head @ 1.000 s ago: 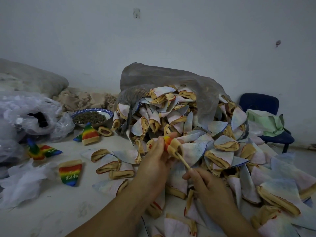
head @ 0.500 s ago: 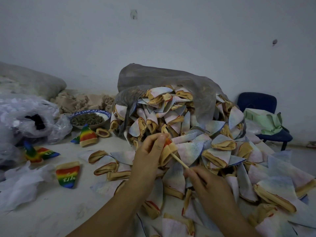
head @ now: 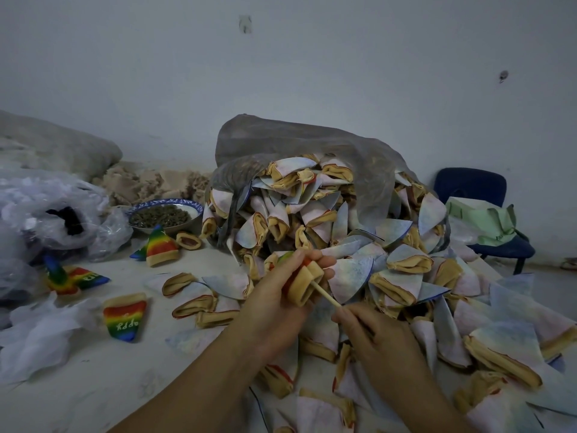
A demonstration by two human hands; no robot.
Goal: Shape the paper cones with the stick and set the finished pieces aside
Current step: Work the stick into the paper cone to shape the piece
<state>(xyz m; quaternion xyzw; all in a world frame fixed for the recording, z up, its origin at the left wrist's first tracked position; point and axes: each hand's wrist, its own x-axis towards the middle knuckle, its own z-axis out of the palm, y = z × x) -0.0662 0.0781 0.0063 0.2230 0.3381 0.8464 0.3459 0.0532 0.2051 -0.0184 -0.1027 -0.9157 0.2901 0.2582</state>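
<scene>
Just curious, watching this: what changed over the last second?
The left hand turned the cone in its grip, so its tan opening now gapes rounder toward the right hand. The stick stayed inside it, still pinched by the right hand. Nothing was let go; the pile and the rainbow pieces on the left lie as before.

On the white counter (head: 93, 385), pale folded paper cones (head: 352, 270) lay heaped in and before the grey plastic sack (head: 281, 142). Left of the sack stood a blue-rimmed ceramic bowl (head: 165, 201), with rainbow-striped paper cones (head: 159, 248) before it. Right of the sack stood a blue plastic chair (head: 468, 185).
</scene>
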